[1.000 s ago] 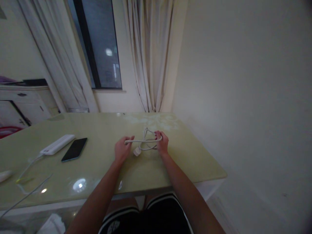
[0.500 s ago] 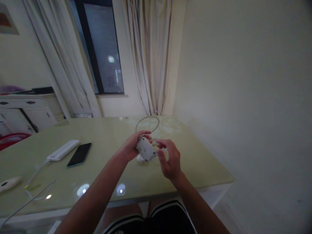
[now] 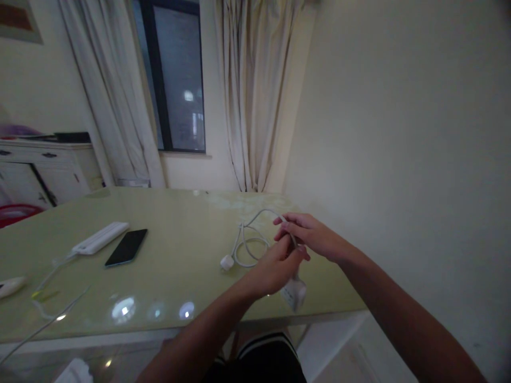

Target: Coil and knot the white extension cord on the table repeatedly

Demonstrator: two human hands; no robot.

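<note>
A white cable (image 3: 248,246) lies partly coiled on the pale green table (image 3: 171,266), with a small white plug (image 3: 227,262) at its near end. My right hand (image 3: 309,234) pinches the cable where it rises off the coil. My left hand (image 3: 277,268) is closed around the cable lower down, just above a white charger block (image 3: 294,293) that hangs near the table's front edge. The two hands are close together, almost touching.
A black phone (image 3: 126,247) and a white power strip (image 3: 99,238) lie on the table's left side, with thin cords (image 3: 48,311) trailing toward the front edge. A white object (image 3: 10,285) sits at the far left. Curtains, a window and a white cabinet (image 3: 43,165) stand behind.
The charger block has gone from held up in my left hand to hanging low at the table's front edge. Both hands shifted right, and the cable loop has dropped onto the table.
</note>
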